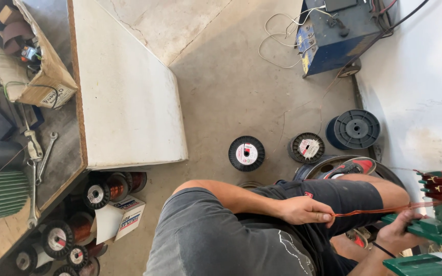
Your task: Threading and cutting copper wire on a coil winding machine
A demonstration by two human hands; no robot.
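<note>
Head view: the left hand (305, 210) pinches a bundle of thin copper-coloured wire strands (379, 209) against the thigh, fingers closed on it. The strands run taut to the green metal winding frame (438, 230), which the right hand (400, 230) grasps underneath. Black plastic wire spools (246, 153) stand on the concrete floor (231, 87) beyond.

Workshop corner with a bare concrete floor (241, 87) in even daylight.
A white slanted panel (129, 87) leans against a cluttered workbench (62, 148) bearing a cardboard box (42, 61) and wrenches (39, 153). Wire spools (246, 153) sit on the floor; a blue metal box (333, 36) stands by the white wall (420, 92).
</note>
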